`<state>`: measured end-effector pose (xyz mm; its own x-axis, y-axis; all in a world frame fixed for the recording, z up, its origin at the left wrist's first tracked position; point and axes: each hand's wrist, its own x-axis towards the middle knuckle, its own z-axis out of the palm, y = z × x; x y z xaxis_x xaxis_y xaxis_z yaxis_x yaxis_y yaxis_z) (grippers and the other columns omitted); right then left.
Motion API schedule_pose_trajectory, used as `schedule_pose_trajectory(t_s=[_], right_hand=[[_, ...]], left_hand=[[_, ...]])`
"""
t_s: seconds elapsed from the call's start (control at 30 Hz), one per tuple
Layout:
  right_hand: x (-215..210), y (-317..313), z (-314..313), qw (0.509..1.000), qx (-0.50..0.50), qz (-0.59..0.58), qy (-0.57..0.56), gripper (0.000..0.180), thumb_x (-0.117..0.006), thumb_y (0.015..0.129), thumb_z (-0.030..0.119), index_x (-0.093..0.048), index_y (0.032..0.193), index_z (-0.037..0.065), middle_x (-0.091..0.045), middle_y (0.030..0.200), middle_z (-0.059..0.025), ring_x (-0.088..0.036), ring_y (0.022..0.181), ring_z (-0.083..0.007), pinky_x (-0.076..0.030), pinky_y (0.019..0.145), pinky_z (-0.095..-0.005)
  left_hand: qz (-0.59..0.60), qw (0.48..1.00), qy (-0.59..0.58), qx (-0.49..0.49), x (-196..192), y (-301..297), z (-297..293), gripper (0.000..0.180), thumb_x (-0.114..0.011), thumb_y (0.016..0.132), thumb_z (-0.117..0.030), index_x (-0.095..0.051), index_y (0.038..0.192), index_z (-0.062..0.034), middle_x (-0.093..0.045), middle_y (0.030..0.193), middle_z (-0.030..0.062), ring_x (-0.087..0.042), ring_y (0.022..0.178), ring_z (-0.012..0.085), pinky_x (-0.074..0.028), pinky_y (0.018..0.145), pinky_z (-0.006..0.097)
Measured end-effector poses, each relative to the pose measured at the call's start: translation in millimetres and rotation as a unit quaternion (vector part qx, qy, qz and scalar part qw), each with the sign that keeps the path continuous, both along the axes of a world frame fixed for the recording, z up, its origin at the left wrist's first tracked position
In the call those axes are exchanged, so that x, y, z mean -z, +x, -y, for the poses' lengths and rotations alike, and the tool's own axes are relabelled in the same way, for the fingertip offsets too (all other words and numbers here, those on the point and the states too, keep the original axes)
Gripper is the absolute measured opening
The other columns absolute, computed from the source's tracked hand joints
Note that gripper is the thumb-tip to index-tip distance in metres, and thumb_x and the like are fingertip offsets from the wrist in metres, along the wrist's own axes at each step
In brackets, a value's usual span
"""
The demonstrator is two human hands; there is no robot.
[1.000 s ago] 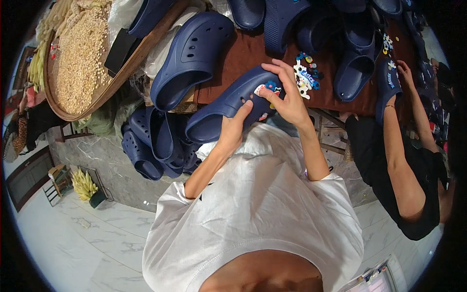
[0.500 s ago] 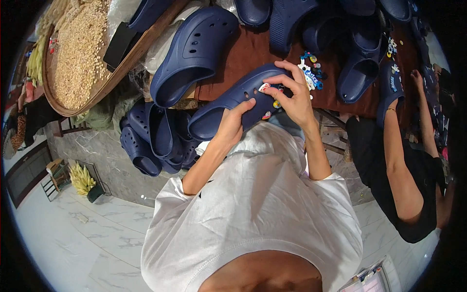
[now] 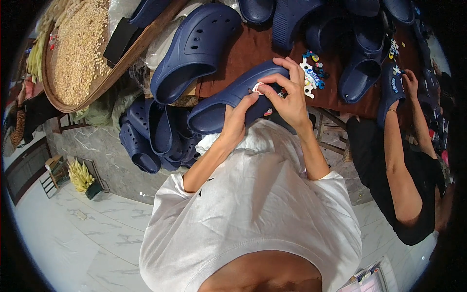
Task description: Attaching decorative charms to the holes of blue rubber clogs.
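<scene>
A navy clog point(image 3: 209, 117) with holes in its upper lies tilted before me at the table's edge. My left hand point(image 3: 237, 121) grips it, fingers inside the opening and thumb on top of the upper. Between thumb and forefinger my right hand point(image 3: 288, 95) pinches a small red-and-white shoe charm point(image 3: 258, 88), pressed against the clog beside a hole near the left thumb. Another small charm point(image 3: 268, 112) sits on the clog's near side. Just beyond my right hand lies a cluster of colourful charms point(image 3: 312, 75) on the brown cloth.
A larger navy clog point(image 3: 197, 48) stands behind on the brown table cloth point(image 3: 233, 61). Several clogs point(image 3: 163, 131) hang at the table's left side. A round basket point(image 3: 73, 107) of grain is at far left. At right, a co-worker's hands point(image 3: 411, 82) handle another clog point(image 3: 389, 92).
My right hand has moved slightly left with the charm, bringing it to a hole near my left thumb. The co-worker's far hand has moved left to their clog.
</scene>
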<state>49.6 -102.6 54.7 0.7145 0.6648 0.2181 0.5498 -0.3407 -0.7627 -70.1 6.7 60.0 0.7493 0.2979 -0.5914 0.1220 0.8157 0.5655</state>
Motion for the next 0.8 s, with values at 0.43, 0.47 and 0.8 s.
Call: schedule_pose_trajectory(t_s=[0.43, 0.47, 0.8], right_hand=[[5, -11, 3, 1.000, 0.022, 0.012, 0.003, 0.014, -0.072, 0.085, 0.025, -0.076, 0.096, 0.018, -0.051, 0.134, -0.0115, -0.033, 0.135, -0.0367, -0.026, 0.110, -0.0493], [4, -10, 4, 1.000, 0.015, -0.003, 0.013, 0.016, -0.073, 0.085, 0.025, -0.075, 0.098, 0.018, -0.050, 0.134, -0.0119, -0.032, 0.135, -0.0372, -0.027, 0.110, -0.0497], [-2, -13, 6, 0.997, 0.013, 0.080, -0.009, 0.022, -0.077, 0.077, 0.018, -0.074, 0.099, 0.017, -0.049, 0.135, -0.0118, -0.033, 0.134, -0.0384, -0.028, 0.109, -0.0501]], left_hand=[[-0.061, 0.995, 0.083, -0.018, 5, 4, 2, 0.027, -0.071, 0.089, -0.014, -0.064, 0.113, -0.0028, -0.066, 0.107, 0.0060, -0.064, 0.095, 0.0136, -0.051, 0.084, 0.028], [-0.059, 0.995, 0.082, -0.016, 5, 3, 1, 0.027, -0.071, 0.089, -0.014, -0.064, 0.113, -0.0028, -0.066, 0.107, 0.0060, -0.064, 0.095, 0.0136, -0.051, 0.084, 0.028], [-0.059, 0.997, 0.037, -0.014, 5, 4, -1, 0.028, -0.068, 0.090, -0.014, -0.063, 0.115, -0.0030, -0.066, 0.109, 0.0062, -0.064, 0.097, 0.0144, -0.052, 0.085, 0.030]])
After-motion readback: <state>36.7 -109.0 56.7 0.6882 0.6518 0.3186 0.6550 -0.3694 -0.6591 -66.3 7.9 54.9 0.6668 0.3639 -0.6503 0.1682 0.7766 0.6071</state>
